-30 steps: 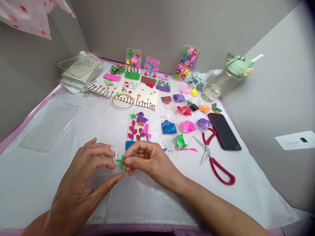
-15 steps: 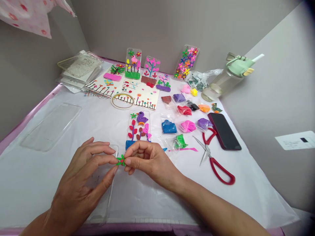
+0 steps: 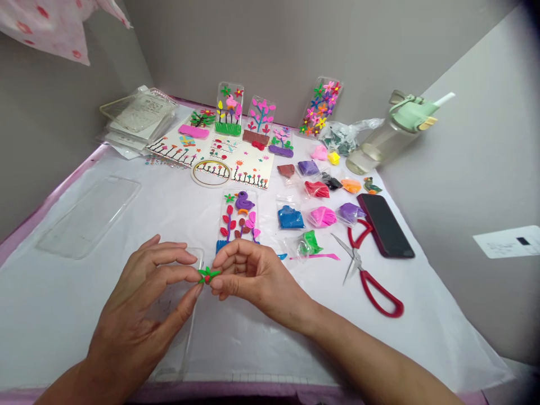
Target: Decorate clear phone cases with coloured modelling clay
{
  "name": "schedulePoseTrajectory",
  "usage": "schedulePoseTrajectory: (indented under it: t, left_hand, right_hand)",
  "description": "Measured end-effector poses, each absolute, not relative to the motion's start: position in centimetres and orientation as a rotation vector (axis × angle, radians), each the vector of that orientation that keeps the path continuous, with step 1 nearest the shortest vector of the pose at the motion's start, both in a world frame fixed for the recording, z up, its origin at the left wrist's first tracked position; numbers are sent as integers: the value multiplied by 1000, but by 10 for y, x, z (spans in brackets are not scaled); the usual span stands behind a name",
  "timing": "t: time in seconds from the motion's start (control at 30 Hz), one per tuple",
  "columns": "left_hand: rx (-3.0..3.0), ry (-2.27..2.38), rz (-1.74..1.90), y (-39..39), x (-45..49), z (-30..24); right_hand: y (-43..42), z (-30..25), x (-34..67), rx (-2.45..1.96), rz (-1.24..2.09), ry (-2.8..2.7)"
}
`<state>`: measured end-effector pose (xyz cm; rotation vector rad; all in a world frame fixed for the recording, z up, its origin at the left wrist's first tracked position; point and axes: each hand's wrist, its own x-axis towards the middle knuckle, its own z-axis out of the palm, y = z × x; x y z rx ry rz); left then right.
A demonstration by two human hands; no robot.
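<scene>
My left hand (image 3: 139, 301) pinches a small green clay flower (image 3: 208, 273) with a red centre between thumb and index finger. My right hand (image 3: 259, 275) is at the flower's right side, its thumb and index finger apart around a petal. The right thumb tip is close to the red centre; whether it touches, I cannot tell. Beneath my left hand lies a clear phone case (image 3: 188, 337), partly covered. Just beyond my right hand is a clear case decorated with a purple clay duck (image 3: 243, 203) and flowers, its lower edge hidden by the hand.
Bagged clay in several colours, such as blue (image 3: 290, 216), lies right of centre. Red-handled scissors (image 3: 382, 295) and a phone (image 3: 386, 225) are at the right, with a bottle (image 3: 375, 140) behind. Another clear case (image 3: 90, 216) lies left. Decorated cases (image 3: 229, 109) lean at the back.
The right fingers have parted from their pinch on the flower, and its right petals now show between them. The left hand keeps its hold.
</scene>
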<state>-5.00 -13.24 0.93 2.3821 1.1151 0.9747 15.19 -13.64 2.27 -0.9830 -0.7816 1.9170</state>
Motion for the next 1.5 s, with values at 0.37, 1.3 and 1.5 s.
schedulePoseTrajectory:
  t: [0.37,1.3,1.5]
  left_hand:
    - [2119,1313,851,-138,-59,6]
    - [1707,1253,663,-133,-61,0]
    - [1650,1233,649,-132,-59,-1]
  right_hand:
    - [-135,23,152,-980,1935,-815]
    - [-137,25,151,-996,1837,-922]
    - [-140,23,149,-1004,1798,-972]
